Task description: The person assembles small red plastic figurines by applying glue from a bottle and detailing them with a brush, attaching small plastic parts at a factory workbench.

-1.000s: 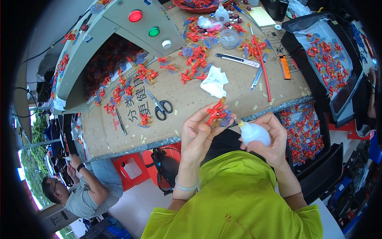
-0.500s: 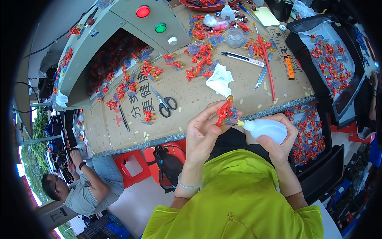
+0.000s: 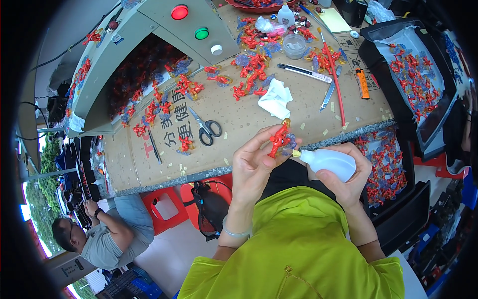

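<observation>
**Bottle nozzle aimed left at figure, 2 grips close, axes crosswise**

Left grip [image 3: 251, 167]: closed, thumb and fingers pinching 1 red figure [image 3: 280, 141] with amber and blue parts. Figure sits at the fingertips, long axis running away from the body, amber end far and leaning a bit right.

Right grip [image 3: 356, 174]: closed around 1 white squeeze bottle [image 3: 329, 163]. Bottle lies crosswise, base in the palm, yellowish nozzle [image 3: 297, 153] out to the left.

Key relation: figure is directly left of the right grip, nozzle end at or just beside its blue part; contact, can't tell. Left grip nearer the figure, obviously, since it holds it.

Farther out: crumpled white tissue [image 3: 276, 99] just beyond the left grip on the counter [image 3: 239, 112]; scissors [image 3: 209, 133] left of it. Red-handled brush [image 3: 332, 77] and cutter knife [image 3: 304, 73] beyond both grips, orange lighter [image 3: 362, 84] beyond the right grip. Batch of similar figures [image 3: 383, 172] just right of the right grip, below counter level. Grey machine [image 3: 159, 15] well off, far left of both.
</observation>
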The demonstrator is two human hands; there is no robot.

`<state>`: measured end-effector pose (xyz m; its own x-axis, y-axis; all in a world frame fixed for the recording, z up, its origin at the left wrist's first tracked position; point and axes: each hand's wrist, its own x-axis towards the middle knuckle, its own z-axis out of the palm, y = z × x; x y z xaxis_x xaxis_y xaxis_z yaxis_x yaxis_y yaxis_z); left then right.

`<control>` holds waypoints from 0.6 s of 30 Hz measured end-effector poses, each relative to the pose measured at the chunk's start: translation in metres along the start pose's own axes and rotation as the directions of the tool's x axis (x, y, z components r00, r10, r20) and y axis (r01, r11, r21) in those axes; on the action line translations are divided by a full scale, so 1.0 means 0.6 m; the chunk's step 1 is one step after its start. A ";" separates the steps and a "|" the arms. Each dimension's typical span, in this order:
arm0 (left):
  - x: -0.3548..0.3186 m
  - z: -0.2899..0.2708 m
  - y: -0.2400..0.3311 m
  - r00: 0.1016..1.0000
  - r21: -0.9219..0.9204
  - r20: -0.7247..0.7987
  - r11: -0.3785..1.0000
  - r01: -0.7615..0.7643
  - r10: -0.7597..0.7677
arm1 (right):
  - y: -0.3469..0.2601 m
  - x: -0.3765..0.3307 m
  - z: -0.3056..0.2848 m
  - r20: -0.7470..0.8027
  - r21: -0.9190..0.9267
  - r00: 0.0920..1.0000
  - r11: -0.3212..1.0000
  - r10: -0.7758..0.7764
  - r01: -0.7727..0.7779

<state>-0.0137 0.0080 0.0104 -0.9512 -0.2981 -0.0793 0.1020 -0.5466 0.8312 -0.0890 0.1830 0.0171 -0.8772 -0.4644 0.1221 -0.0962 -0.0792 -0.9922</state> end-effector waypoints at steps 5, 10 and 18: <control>0.000 -0.002 -0.001 1.000 0.007 -0.003 1.000 -0.010 0.010 | -0.003 0.002 0.001 0.010 -0.023 1.000 1.000 0.006 -0.006; -0.001 -0.002 -0.001 1.000 0.005 -0.012 1.000 -0.008 0.008 | -0.005 0.002 0.005 0.009 -0.076 1.000 0.997 -0.024 0.025; 0.000 -0.006 0.000 0.998 -0.029 -0.014 0.997 0.067 -0.067 | -0.031 -0.004 0.015 0.016 -0.313 0.985 0.934 -0.173 0.169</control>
<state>-0.0125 0.0048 0.0085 -0.9519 -0.2714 -0.1426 0.0466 -0.5878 0.8077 -0.0810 0.1775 0.0353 -0.8399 -0.4573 0.2924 -0.3858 0.1239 -0.9142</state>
